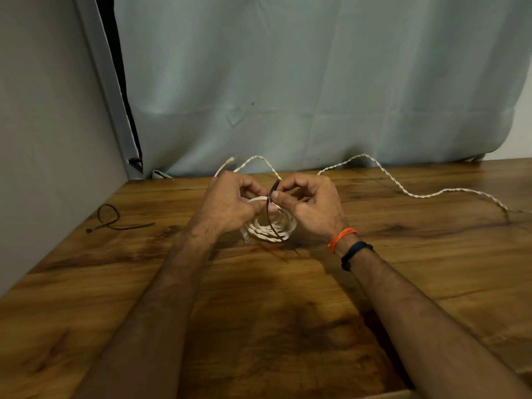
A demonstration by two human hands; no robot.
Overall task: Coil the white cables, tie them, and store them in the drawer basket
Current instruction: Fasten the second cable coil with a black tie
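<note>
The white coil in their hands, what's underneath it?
Under the coiled white cable lies the wooden table, with the coil's shadow. A black zip tie crosses the coil, pinched by the left hand and right hand. Whether the coil touches the table is unclear.

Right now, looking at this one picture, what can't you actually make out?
- Whether the black tie is locked around the coiled cable: the fingers of the left hand and right hand cover its ends.
- Where the loose cable ends: the right edge of the head view cuts it off.
- The drawer basket: not in view.
- The head of the spare tie: too small.
</note>
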